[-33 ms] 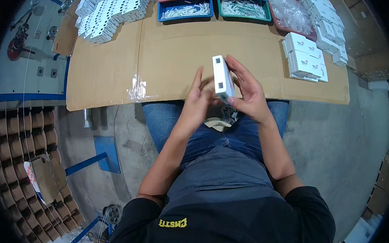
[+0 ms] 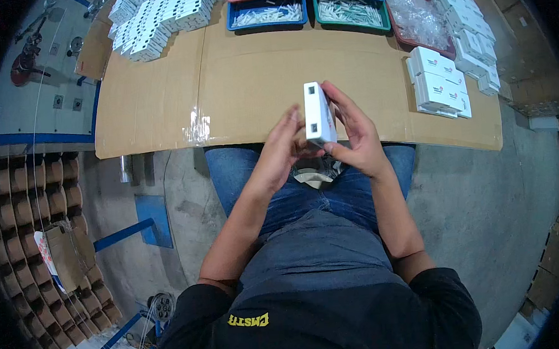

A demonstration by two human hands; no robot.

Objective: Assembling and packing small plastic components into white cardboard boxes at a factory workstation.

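My right hand [image 2: 358, 134] grips a white plastic housing [image 2: 313, 115] above the near edge of the cardboard, thumb at its lower end and fingers along its right side. The housing stands on edge, its narrow face with two small square holes turned up toward me. Beside it on the left is my left hand [image 2: 282, 150], its fingers stretched out and apart, slightly blurred. Its lower fingertips come close to the housing's bottom corner; whether they touch it I cannot tell.
Cardboard [image 2: 249, 93] covers the table. White housings [image 2: 161, 22] are stacked far left, with more [image 2: 440, 84] at right. At the back are a blue tray [image 2: 267, 27] and a green tray [image 2: 354, 29] of small white pieces, and a red tray [image 2: 418, 19] of clear plastic.
The housing has shifted slightly left in my right hand's grip and turned a little. My left fingers have moved slightly, the upper ones toward the housing.
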